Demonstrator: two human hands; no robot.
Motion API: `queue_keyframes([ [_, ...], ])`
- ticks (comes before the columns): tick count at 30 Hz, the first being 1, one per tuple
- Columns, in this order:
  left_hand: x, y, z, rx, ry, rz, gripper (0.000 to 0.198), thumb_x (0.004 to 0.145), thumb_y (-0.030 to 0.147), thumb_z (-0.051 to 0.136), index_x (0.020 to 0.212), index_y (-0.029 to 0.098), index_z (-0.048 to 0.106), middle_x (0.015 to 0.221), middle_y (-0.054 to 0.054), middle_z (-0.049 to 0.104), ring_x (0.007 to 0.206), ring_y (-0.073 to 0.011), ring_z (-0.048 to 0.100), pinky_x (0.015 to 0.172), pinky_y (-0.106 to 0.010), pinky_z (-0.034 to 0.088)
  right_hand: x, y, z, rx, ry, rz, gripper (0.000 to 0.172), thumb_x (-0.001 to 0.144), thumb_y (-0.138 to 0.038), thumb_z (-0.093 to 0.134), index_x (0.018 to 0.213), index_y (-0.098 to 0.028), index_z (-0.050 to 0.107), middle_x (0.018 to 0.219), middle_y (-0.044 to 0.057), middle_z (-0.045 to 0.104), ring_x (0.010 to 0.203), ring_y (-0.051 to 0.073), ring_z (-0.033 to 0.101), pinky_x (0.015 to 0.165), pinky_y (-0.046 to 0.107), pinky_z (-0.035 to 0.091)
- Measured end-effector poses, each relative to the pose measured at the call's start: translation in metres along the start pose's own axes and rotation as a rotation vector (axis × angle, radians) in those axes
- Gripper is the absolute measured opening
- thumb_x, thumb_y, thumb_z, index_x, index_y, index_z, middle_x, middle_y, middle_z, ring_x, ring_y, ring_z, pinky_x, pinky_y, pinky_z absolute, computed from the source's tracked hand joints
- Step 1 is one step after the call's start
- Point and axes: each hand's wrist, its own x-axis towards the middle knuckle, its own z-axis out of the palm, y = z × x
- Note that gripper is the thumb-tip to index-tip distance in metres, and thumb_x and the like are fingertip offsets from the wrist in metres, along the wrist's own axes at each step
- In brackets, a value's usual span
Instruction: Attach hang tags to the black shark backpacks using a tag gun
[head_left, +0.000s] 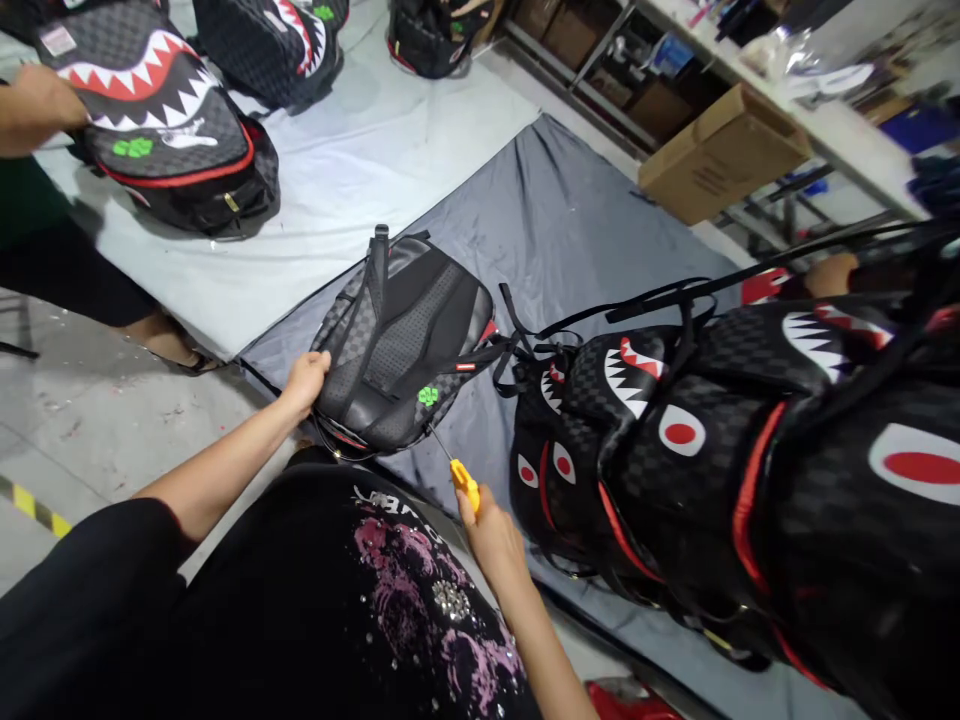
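A dark grey cloth point(570, 230) covers the floor, edged on its far side by a pale sheet point(375, 160) and on its near side by bare concrete point(82, 410). On the cloth's near corner lies a black checkered backpack point(405, 340), back panel up. The left hand point(304, 382) is closed over the backpack's near-left edge. The right hand point(491, 535), just this side of the backpack, is fisted around a yellow-handled tool point(465, 482) whose tip meets the bag. Right of the backpack a heap of shark-mouth backpacks point(735, 450) crowds the cloth; beyond it the cloth is open up to a cardboard box point(724, 150).
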Motion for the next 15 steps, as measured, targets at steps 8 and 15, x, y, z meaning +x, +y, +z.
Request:
queue_keyframes([
  [8,0.023,0.018,-0.005,-0.329,-0.382,-0.382,0.031,0.097,0.034,0.037,0.076,0.016,0.051,0.064,-0.007,0.057,0.065,-0.0201,0.065,0.069,-0.034,0.057,0.021,-0.048,0.045,0.105,0.002,-0.163,0.031,0.101,-0.039,0.04,0.121,-0.019,0.051,0.091,0.009,0.072,0.085,0.025,0.07,0.062,0.028,0.034],
  [15,0.039,0.007,0.001,-0.6,-0.588,-0.609,0.031,0.092,0.044,0.05,0.089,0.014,0.058,0.081,-0.012,0.069,0.076,-0.0267,0.071,0.083,-0.047,0.055,0.049,-0.079,0.046,0.111,0.113,-0.226,0.031,0.1,-0.039,0.044,0.124,-0.021,0.051,0.092,0.007,0.072,0.085,0.024,0.07,0.062,0.028,0.033],
])
